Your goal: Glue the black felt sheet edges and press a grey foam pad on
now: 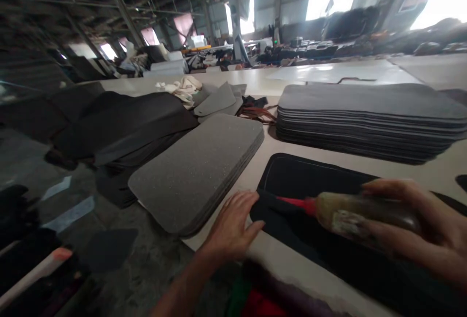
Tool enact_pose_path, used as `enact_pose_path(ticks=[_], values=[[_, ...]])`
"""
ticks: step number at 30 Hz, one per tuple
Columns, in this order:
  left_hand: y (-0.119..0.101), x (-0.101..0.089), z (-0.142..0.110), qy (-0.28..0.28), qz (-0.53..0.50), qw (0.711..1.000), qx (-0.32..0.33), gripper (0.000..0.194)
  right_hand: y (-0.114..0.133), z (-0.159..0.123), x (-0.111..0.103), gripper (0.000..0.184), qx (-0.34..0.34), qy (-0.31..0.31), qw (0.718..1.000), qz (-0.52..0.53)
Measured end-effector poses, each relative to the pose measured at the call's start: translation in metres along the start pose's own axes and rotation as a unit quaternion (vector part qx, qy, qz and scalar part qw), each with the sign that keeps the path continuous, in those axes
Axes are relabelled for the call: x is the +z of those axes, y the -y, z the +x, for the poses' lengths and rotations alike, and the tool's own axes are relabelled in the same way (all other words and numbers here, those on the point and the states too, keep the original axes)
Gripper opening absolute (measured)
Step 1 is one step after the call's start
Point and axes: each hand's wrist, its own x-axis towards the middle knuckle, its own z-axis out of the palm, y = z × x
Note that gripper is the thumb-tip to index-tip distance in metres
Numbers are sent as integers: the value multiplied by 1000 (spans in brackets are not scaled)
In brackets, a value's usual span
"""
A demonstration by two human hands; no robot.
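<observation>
A squeeze bottle (345, 210) with a red nozzle lies tilted sideways in my right hand (412, 229), whose fingers wrap around its body. Its nozzle points left, just over a black rounded panel (314, 176) with a pale line along its edge. Flat at the left end of that panel rests my left hand (235, 222), fingers stretched out and holding nothing. Beside it, a stack of grey rounded panels (200, 166) slants across the table. Whether any fluid leaves the nozzle is too blurred to tell.
A taller stack of grey sheets (365, 122) stands at the back right of the white table (251, 254). Dark draped material (134, 117) hangs over the left side. Grey offcuts (219, 100), brown strips (257, 113) and cream cloth (186, 88) lie behind the slanted stack.
</observation>
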Motion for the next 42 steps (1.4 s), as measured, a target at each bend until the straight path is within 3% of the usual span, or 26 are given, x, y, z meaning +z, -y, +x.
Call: enact_pose_path(ticks=[5, 10, 17, 31, 42], values=[[-1, -1, 0, 17, 7, 1000, -12, 66, 37, 8, 24, 30, -163, 1, 987, -9], [-3, 0, 1, 10, -5, 1000, -18, 67, 49, 16, 40, 20, -235, 15, 971, -46], [-4, 0, 3, 9, -11, 1000, -12, 63, 51, 23, 54, 20, -259, 33, 964, -49], [-4, 1, 1, 5, 2, 1000, -8, 59, 65, 35, 57, 26, -245, 67, 965, -66], [-5, 0, 2, 4, 11, 1000, 0, 58, 103, 50, 50, 31, -237, 108, 951, -166]])
